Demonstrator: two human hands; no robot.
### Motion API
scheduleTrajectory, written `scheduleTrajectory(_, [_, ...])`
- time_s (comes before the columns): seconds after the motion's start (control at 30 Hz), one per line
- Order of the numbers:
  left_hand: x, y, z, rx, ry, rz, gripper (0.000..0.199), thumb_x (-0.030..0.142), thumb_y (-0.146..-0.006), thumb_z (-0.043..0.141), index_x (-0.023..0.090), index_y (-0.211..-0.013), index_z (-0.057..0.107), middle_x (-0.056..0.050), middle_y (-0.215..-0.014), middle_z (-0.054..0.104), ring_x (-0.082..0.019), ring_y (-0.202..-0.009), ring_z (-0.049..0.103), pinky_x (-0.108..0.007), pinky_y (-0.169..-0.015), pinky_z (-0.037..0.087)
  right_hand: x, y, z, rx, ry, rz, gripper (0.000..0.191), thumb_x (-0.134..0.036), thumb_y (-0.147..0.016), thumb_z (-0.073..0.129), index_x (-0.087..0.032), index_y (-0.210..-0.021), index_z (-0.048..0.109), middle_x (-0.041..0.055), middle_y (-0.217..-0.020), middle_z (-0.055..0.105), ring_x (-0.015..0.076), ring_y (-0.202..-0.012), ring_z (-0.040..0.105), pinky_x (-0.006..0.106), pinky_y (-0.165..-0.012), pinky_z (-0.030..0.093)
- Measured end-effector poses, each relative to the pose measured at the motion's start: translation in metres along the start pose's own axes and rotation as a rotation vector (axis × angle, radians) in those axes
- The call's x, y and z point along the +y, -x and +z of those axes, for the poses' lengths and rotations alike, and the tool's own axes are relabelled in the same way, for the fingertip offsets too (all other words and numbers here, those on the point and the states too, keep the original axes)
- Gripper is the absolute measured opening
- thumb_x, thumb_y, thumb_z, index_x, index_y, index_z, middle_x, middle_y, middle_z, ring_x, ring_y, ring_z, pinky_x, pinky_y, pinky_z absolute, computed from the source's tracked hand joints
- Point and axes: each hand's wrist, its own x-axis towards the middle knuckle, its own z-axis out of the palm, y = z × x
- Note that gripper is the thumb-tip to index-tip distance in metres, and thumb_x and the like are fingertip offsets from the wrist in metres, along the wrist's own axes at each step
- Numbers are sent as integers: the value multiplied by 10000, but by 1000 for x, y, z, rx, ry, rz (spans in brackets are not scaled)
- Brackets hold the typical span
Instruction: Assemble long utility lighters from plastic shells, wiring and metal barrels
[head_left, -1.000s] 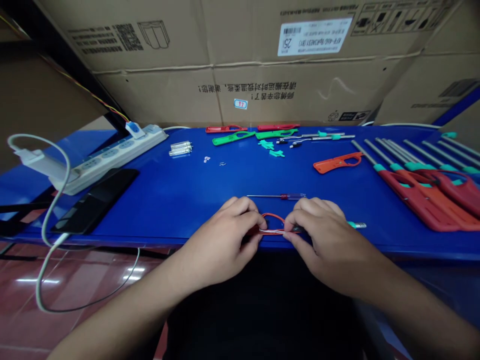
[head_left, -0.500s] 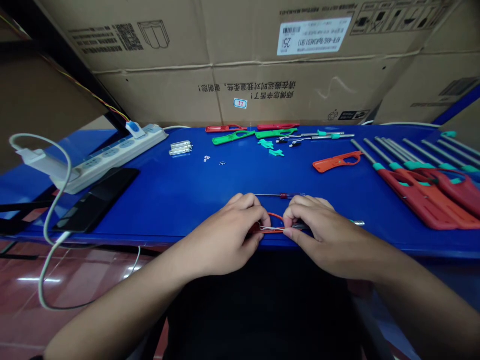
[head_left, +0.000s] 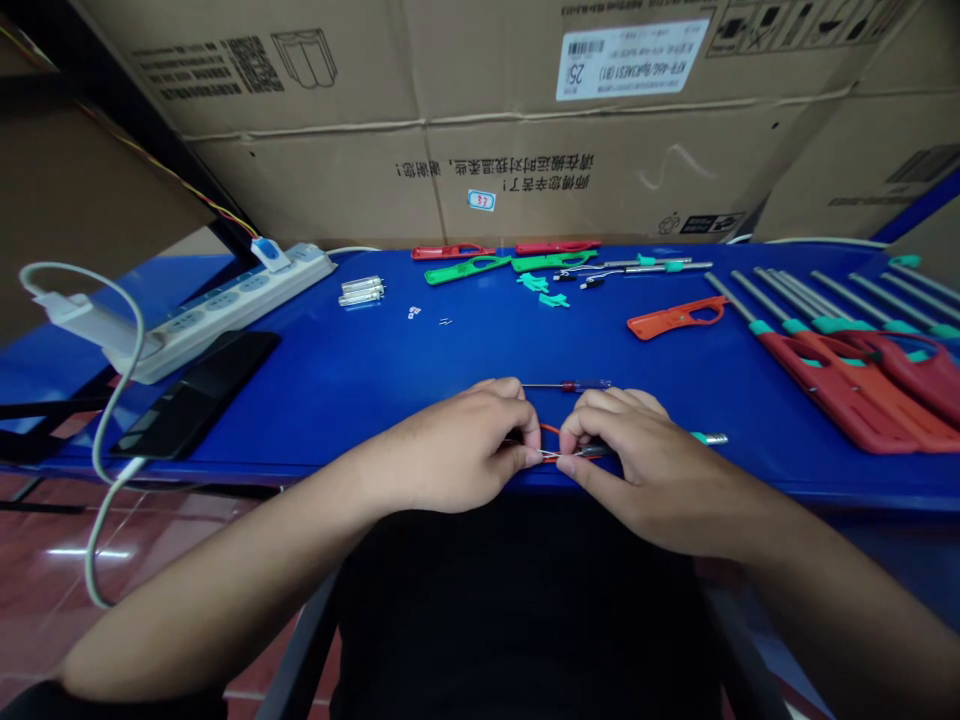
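Note:
Thin white wires (head_left: 551, 454) run between my two hands at the table's front edge. My left hand (head_left: 480, 445) pinches one end between thumb and fingers. On the other side my right hand (head_left: 619, 445) pinches the wires near a dark metal rod (head_left: 598, 451). Under the hands lies an orange-red handle shell (head_left: 550, 429), mostly hidden by the fingers. A silver tip with a green collar (head_left: 711, 438) pokes out beyond my right hand. Just behind the hands is a screwdriver (head_left: 585, 386) with a clear purple-red handle.
Several red and orange lighters (head_left: 847, 400) lie at the right. An orange shell (head_left: 675, 318), green shells (head_left: 469, 269), green clips (head_left: 553, 300) and clear cylinders (head_left: 361, 291) lie farther back. A power strip (head_left: 225, 305) and black phone (head_left: 199, 395) are at the left. Cardboard (head_left: 495, 90) stands behind.
My left hand has shifted slightly, its thumb now closer to the right hand, with a shorter stretch of wire between them. The view has moved a little.

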Motion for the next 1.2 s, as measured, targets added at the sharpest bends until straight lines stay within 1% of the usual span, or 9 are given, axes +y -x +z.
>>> scheduleTrajectory(0.17, [4, 3, 7, 57, -119, 16, 137, 187, -983, 502, 160, -927, 625, -62, -952, 545, -212, -932, 523, -377, -855, 456, -4, -1, 2, 39, 15, -3, 61, -277, -926, 577, -262, -891, 625, 9, -920, 603, 212, -951, 538, 442, -939, 363])
scheduleTrajectory(0.3, [7, 7, 15, 130, -201, 34, 162, 161, -982, 450, 151, -884, 579, -70, -945, 527, -214, -886, 490, -376, -792, 449, -4, -1, 3, 46, -8, -15, 31, -257, -912, 598, -264, -894, 622, 2, -921, 605, 212, -958, 536, 447, -958, 347])
scheduleTrajectory(0.4, [6, 9, 18, 178, -180, 39, 181, 188, -1000, 437, 148, -886, 571, -67, -943, 526, -209, -887, 488, -357, -771, 445, -2, -1, 4, 57, -13, -35, 20, -260, -916, 597, -262, -898, 606, -3, -927, 605, 207, -952, 533, 444, -965, 338])
scheduleTrajectory(0.6, [3, 13, 22, 277, -37, 73, 162, 208, -1004, 473, 157, -913, 596, -48, -967, 550, -178, -919, 513, -330, -822, 444, -3, 0, 4, 55, -8, -39, 17, -252, -920, 602, -267, -927, 605, -10, -949, 609, 199, -958, 527, 431, -959, 341])
scheduleTrajectory(0.8, [3, 17, 16, 230, 20, 122, 163, 271, -992, 527, 174, -932, 644, -29, -947, 557, -162, -903, 518, -315, -831, 440, -3, 0, 3, 58, -32, -26, 67, -288, -943, 570, -287, -931, 636, -11, -940, 614, 199, -967, 536, 443, -984, 341])
scheduleTrajectory(0.93, [1, 17, 12, 219, 45, 110, 88, 173, -919, 570, 183, -949, 651, -17, -973, 569, -149, -903, 536, -293, -825, 449, -2, -1, 4, 63, -32, -26, 76, -259, -926, 584, -291, -927, 653, -4, -947, 622, 207, -975, 548, 453, -994, 343])
scheduleTrajectory(1.03, [-2, 17, 10, 202, 16, 77, 172, 116, -860, 584, 196, -996, 653, -16, -1016, 570, -157, -952, 542, -296, -848, 454, -2, -1, 5, 74, -35, -22, 67, -258, -926, 591, -287, -922, 650, -7, -948, 624, 202, -973, 554, 449, -998, 347])
scheduleTrajectory(1.13, [-3, 16, 9, 147, -22, 78, 241, 86, -816, 600, 210, -1015, 657, -16, -1056, 567, -167, -993, 541, -312, -891, 451, -2, -1, 5, 87, -43, -10, 50, -268, -926, 591, -283, -908, 635, -15, -955, 623, 194, -966, 558, 441, -993, 354])
scheduleTrajectory(1.2, [-2, 15, 8, 124, -48, 81, 232, 94, -816, 613, 211, -1010, 662, -21, -1079, 566, -175, -1015, 538, -328, -914, 446, -1, -1, 5, 84, -36, -6, 29, -278, -914, 602, -284, -902, 627, -14, -961, 623, 203, -979, 556, 444, -985, 358])
